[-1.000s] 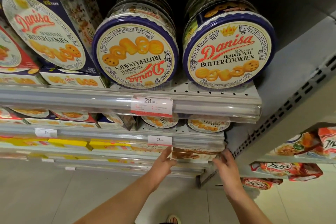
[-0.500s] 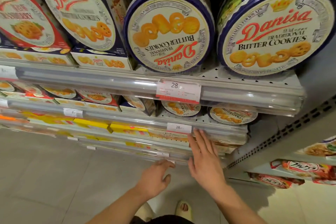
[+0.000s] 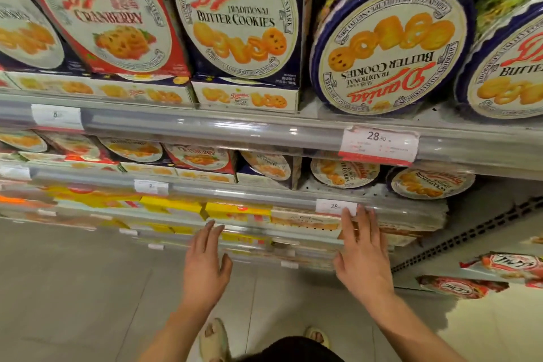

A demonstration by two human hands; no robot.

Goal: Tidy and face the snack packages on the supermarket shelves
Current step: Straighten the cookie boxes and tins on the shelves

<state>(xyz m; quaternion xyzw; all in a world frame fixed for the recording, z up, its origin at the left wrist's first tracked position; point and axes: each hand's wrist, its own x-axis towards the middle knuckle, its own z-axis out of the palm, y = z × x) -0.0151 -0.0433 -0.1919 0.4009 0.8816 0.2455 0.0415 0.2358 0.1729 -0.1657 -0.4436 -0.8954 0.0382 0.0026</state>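
Head view: the person stands close against a run of supermarket shelves and looks down along their front edges. Both hands are spread wide, fingers straight, gripping nothing. The right hand [image 3: 363, 253] reaches up with its fingertips at the front rail of a lower shelf, just under a small price tag [image 3: 335, 206] printed 28, and lies over the flat pale boxes [image 3: 305, 222] at that shelf's right end; whether it presses them I cannot tell. The left hand [image 3: 205, 263] hovers beside the yellow boxes [image 3: 235, 209] further left along the same edge, seemingly poised to square that row.

On the top shelf's front edge, boxes stand face-out: a red cranberry box [image 3: 108, 17] and a blue butter cookie box [image 3: 239, 17], both reading upright. Right of them, a round blue tin [image 3: 388, 59] stands on its rim with its lid turned so the lettering is upside down; a second tin [image 3: 511, 67] at the right end reads upright. By my judgement, the inverted tin needs rotating. A larger price tag [image 3: 379, 144] marked 28.90 hangs on the rail below it. 2 smaller tins [image 3: 432, 182] sit tilted on the next shelf down.
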